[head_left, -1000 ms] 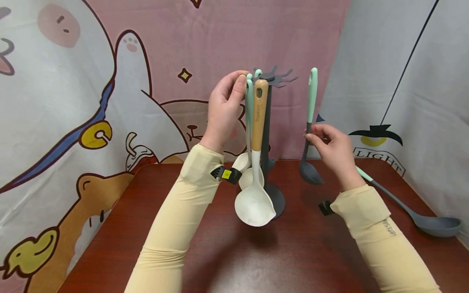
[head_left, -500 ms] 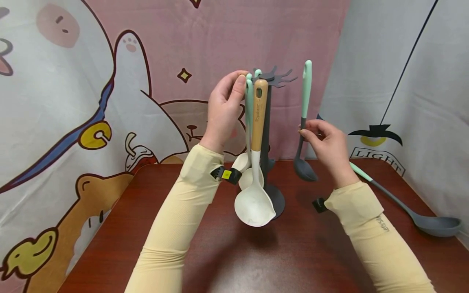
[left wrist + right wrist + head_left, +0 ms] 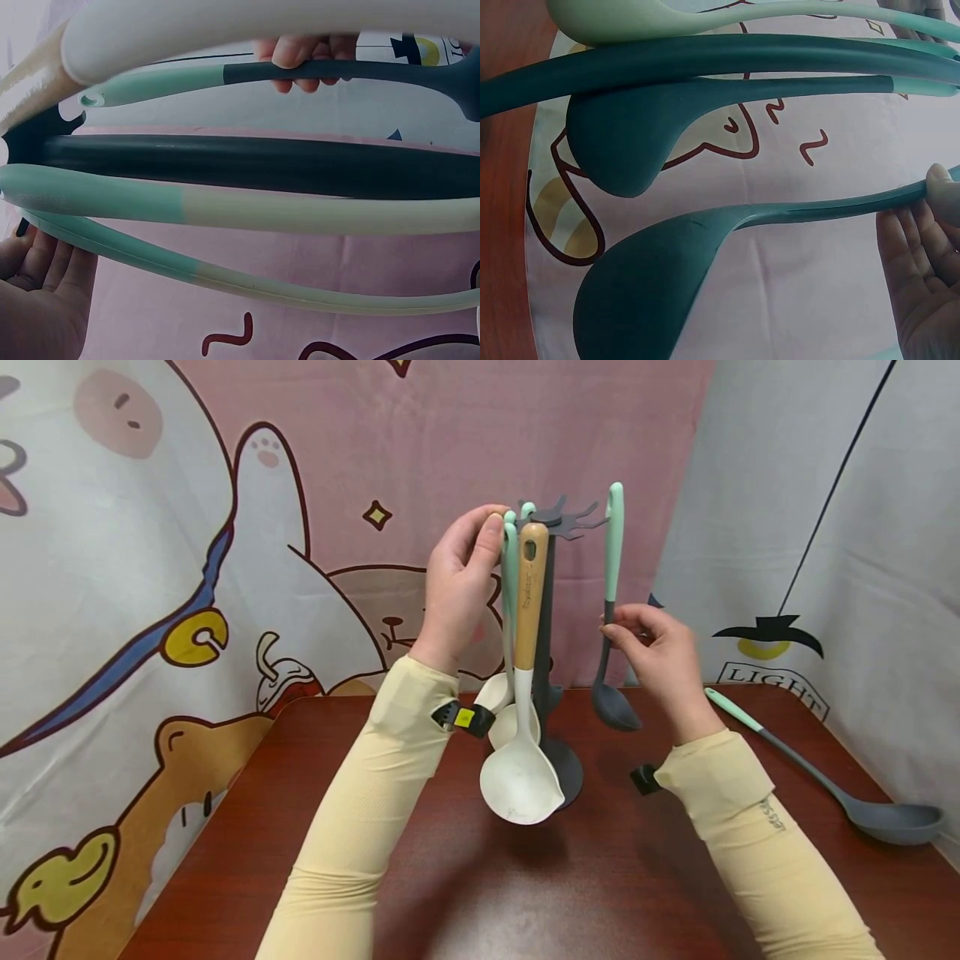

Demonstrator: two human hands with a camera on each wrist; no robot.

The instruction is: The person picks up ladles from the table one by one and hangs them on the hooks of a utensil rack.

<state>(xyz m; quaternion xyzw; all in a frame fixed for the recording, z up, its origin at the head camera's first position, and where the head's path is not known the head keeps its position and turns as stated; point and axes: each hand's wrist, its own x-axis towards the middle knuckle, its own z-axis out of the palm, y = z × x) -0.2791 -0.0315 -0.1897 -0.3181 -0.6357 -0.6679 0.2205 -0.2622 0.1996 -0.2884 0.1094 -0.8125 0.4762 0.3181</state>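
In the head view, my right hand [image 3: 656, 652] pinches the grey neck of a small ladle [image 3: 615, 706] with a mint handle. The ladle hangs upright, bowl down, its handle top overlapping the hook tips on the right of the dark grey utensil rack [image 3: 551, 602]. My left hand [image 3: 465, 577] grips the rack's top at its left side; the left wrist view shows a dark hook prong at those fingers [image 3: 64, 262]. Beside them hang mint-handled utensils [image 3: 511, 568] with cream heads. In front hangs a cream ladle [image 3: 521, 781] with a wooden handle.
A larger grey ladle [image 3: 888, 818] with a mint handle lies on the right of the red-brown table [image 3: 315, 860]. The right wrist view shows another dark-headed utensil [image 3: 630, 135] hanging by the rack. A printed cartoon cloth [image 3: 300, 527] stands behind the table.
My right hand has carried the small ladle leftward and slightly up, bringing its handle from apart to the rack's right hook tips. My left hand has stayed in place.
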